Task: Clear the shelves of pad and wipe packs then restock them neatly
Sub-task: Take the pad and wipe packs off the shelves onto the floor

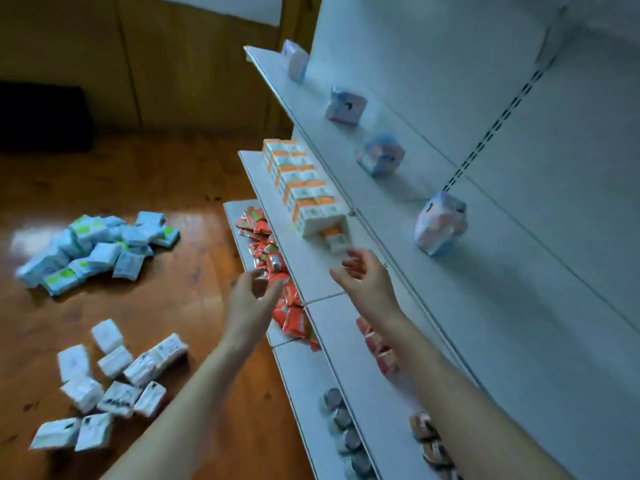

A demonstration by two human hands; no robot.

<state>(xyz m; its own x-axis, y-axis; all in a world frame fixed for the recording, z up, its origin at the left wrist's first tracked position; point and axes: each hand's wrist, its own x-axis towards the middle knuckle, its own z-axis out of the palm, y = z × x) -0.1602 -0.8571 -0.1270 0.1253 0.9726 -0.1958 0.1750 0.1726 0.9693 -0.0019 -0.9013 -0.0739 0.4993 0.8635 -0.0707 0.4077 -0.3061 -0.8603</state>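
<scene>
White shelves (pixel 332 306) run along the right. A neat double row of orange-and-white packs (pixel 301 181) lines the middle shelf, the nearest one (pixel 334 239) jutting toward me. My right hand (pixel 363 282) hovers just in front of that pack, fingers loosely spread, holding nothing. My left hand (pixel 252 296) reaches over the lower shelf's red-orange packs (pixel 273 268), fingers relaxed and empty. Several pink-and-blue packs (pixel 440 223) stand spaced out on the upper shelf.
On the wooden floor at left lie a heap of blue-and-green packs (pixel 97 247) and scattered white packs (pixel 117 382). Round tins (pixel 346 424) sit on the lowest shelf near me. A dark object (pixel 41 116) stands by the wooden wall.
</scene>
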